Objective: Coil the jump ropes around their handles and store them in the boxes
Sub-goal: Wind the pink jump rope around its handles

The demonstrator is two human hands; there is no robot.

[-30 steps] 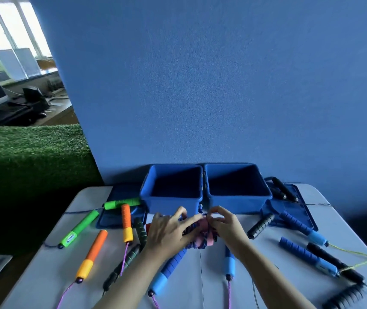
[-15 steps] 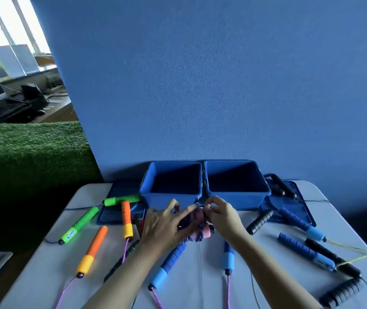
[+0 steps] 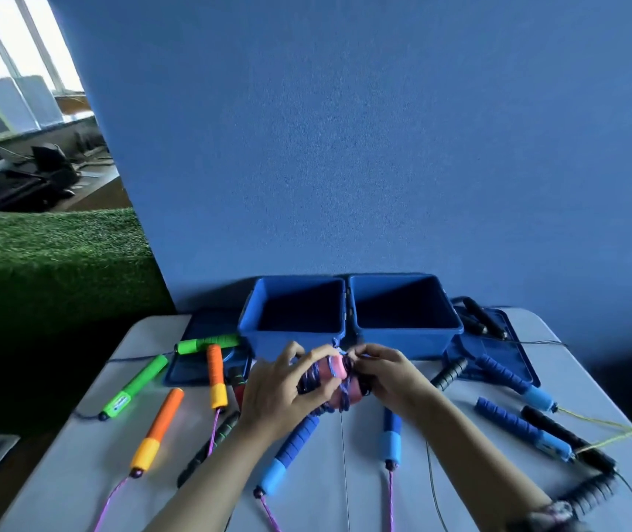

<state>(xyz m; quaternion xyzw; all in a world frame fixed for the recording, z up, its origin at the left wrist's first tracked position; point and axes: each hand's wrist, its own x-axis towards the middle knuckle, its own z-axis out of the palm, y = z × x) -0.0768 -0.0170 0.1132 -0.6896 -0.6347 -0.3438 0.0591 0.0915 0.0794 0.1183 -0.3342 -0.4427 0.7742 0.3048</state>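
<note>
From the head camera, the one view here, both hands meet over the middle of the white table point(image 3: 57, 478), just in front of the two open blue boxes point(image 3: 345, 332) that stand side by side at its far edge. The left hand point(image 3: 279, 393) curls its fingers around a pink-handled jump rope point(image 3: 335, 368), and the right hand point(image 3: 391, 372) pinches the blue-purple cord at the bundle's far end. Compared with a second ago, the bundle sits a little higher and closer to the boxes, and more turns of cord seem to cross the pink handles, so the winding looks nearly finished and the tuck or knot is probably in hand. Both boxes appear bare inside, so no rope is stored yet. Other ropes lie loose: green handles point(image 3: 134, 389) and orange handles point(image 3: 157, 428) toward the left edge, a blue handle point(image 3: 287, 455) near the front under the left forearm, more blue handles point(image 3: 521, 428) and black handles point(image 3: 567, 439) toward the right edge, some on a flat blue lid point(image 3: 498, 347) beside the right box.
</note>
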